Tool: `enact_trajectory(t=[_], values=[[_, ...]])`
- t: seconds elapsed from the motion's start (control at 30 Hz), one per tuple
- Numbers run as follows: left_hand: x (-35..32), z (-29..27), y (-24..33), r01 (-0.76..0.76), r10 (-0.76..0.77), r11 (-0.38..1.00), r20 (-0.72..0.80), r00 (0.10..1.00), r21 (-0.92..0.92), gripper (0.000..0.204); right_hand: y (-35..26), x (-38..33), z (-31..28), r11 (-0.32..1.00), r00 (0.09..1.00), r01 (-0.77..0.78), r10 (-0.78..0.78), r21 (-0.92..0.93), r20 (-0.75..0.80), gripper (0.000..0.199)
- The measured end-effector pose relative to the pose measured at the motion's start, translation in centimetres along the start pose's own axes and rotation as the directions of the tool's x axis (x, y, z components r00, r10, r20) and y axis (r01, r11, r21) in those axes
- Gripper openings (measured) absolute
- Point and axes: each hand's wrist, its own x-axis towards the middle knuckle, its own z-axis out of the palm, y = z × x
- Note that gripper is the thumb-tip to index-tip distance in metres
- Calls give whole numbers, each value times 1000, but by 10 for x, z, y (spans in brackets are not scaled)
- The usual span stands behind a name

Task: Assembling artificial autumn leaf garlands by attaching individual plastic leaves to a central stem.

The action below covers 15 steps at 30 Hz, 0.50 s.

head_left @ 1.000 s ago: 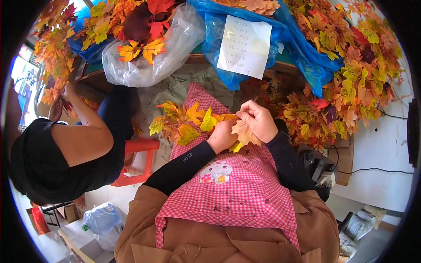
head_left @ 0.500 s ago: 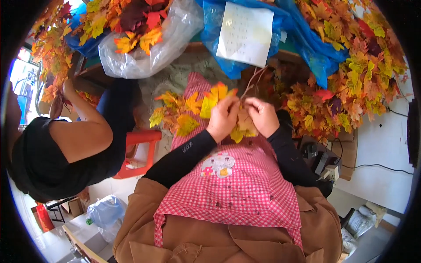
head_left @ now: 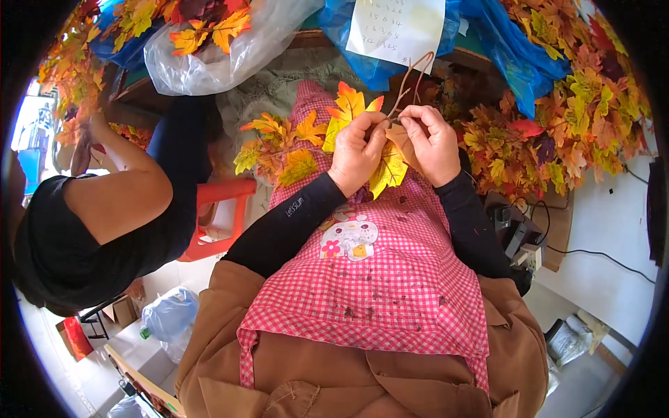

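left hand: fingers curled tight on a bunch of fake autumn leaves over the lap
right hand: pinched shut on a tan leaf w/ thin wire stems poking up
hidden: fingertips behind leaves — exact contact hard to tell
apron: pink check, under both

Craft workshop, bagged artificial leaves heaped
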Motion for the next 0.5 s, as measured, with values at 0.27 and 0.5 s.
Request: enact_trajectory(t=[0.27,0.5], values=[[-1,-2,11,45,-46,998,17,999,36,13,1,-1,1,996,996,-84,84,36,10,11],[2,0,8,-17,18,998,-2,1000,53,12,0,2,1,999,999,-25,24,24,43,10]])
